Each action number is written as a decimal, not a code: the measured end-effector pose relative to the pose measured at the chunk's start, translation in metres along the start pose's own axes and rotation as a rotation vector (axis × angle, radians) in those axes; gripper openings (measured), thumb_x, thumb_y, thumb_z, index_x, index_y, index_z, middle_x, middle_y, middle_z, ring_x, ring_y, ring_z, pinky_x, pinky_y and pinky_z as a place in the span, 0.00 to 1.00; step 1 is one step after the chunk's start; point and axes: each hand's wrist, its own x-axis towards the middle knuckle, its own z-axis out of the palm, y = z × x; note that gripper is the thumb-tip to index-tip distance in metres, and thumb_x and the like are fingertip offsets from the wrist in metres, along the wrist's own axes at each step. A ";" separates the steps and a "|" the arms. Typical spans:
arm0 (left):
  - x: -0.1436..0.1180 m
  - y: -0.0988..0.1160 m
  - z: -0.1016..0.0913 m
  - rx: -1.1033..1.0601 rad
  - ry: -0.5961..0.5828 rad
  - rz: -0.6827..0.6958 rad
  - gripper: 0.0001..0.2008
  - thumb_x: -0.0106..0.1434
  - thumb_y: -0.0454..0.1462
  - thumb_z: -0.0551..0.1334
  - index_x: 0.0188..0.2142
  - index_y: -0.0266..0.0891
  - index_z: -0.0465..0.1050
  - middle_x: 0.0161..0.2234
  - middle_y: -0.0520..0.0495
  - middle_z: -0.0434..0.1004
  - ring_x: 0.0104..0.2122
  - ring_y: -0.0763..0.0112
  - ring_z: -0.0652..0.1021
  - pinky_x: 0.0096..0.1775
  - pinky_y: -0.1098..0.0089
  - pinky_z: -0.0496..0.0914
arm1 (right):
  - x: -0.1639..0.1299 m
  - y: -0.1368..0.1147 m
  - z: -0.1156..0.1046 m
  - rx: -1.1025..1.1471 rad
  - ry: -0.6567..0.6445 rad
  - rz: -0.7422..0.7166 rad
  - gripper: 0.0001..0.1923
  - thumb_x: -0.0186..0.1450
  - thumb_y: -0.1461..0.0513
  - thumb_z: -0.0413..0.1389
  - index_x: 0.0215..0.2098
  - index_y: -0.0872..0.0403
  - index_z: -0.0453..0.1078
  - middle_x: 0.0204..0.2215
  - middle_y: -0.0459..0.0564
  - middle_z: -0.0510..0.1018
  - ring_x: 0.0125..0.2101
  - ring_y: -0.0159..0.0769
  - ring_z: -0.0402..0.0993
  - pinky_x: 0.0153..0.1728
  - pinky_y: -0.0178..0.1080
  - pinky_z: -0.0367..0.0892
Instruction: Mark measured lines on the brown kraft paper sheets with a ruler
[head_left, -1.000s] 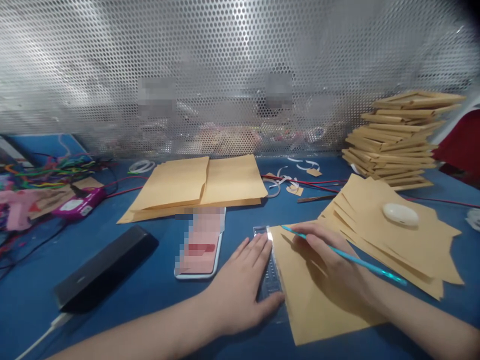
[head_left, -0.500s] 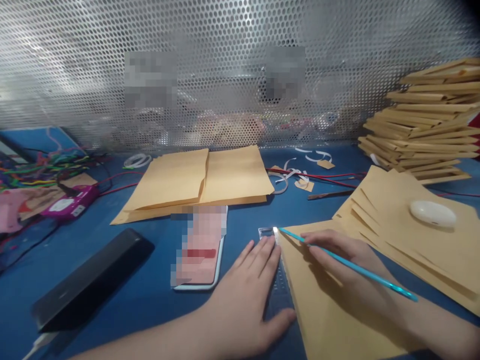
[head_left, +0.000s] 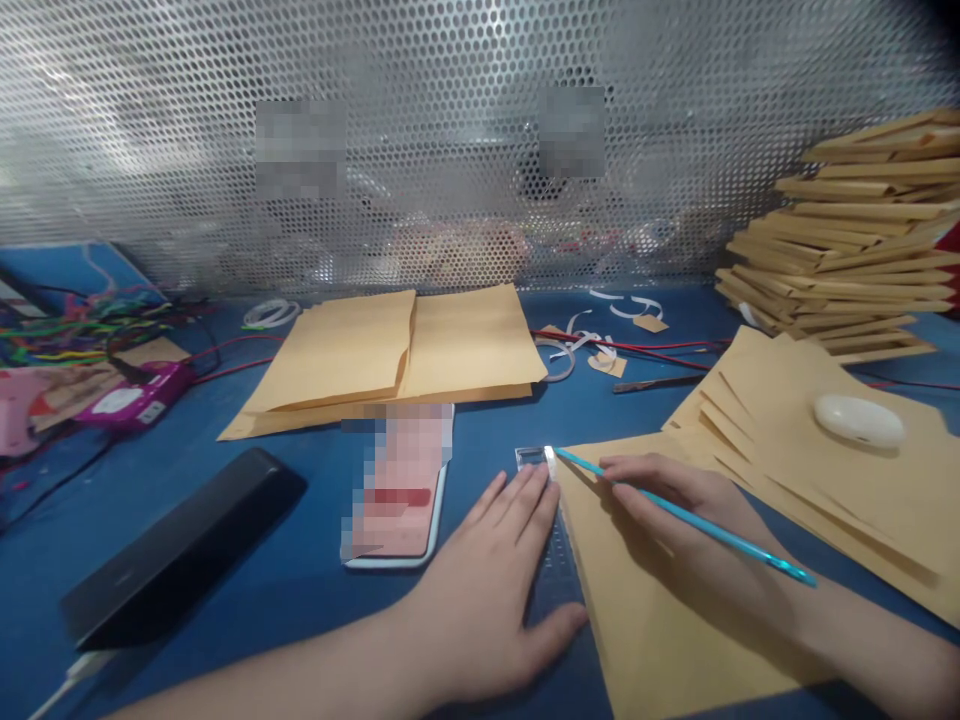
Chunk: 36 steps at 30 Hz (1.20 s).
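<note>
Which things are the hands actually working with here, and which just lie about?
In use: left hand pressing the clear ruler; right hand holding the teal pen; brown paper sheet.
Lying about: phone, black box, white oval case, folded-paper stack.

So from my feed I count two hands, the left hand (head_left: 480,590) and right hand (head_left: 675,510). One teal pen (head_left: 690,518), one clear ruler (head_left: 551,540), one phone (head_left: 397,485), one black box (head_left: 180,545) lower left, one white oval thing (head_left: 859,420) on the right, one pink gadget (head_left: 131,400). Brown paper stacks: three, center (head_left: 390,360), right (head_left: 825,470), upper right (head_left: 847,260), plus the single sheet (head_left: 645,620) being marked.
</note>
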 end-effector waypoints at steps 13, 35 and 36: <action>0.002 0.002 -0.001 0.035 -0.041 -0.030 0.41 0.65 0.53 0.53 0.67 0.33 0.39 0.67 0.41 0.36 0.65 0.57 0.44 0.63 0.54 0.41 | 0.000 -0.001 -0.003 -0.038 -0.012 -0.056 0.09 0.65 0.54 0.55 0.37 0.47 0.76 0.45 0.50 0.79 0.43 0.44 0.75 0.42 0.41 0.69; 0.005 0.001 0.001 0.060 -0.010 -0.046 0.43 0.63 0.58 0.52 0.67 0.34 0.41 0.67 0.42 0.38 0.65 0.58 0.46 0.64 0.54 0.44 | -0.002 0.005 -0.001 0.038 -0.033 -0.019 0.09 0.65 0.54 0.55 0.39 0.46 0.74 0.41 0.48 0.80 0.38 0.41 0.76 0.38 0.41 0.70; 0.005 0.001 0.001 0.061 -0.013 -0.047 0.43 0.63 0.58 0.52 0.67 0.34 0.41 0.67 0.42 0.38 0.65 0.57 0.46 0.63 0.54 0.44 | -0.002 0.005 -0.002 0.043 -0.052 -0.019 0.09 0.65 0.54 0.55 0.40 0.46 0.74 0.40 0.48 0.80 0.38 0.41 0.77 0.38 0.41 0.70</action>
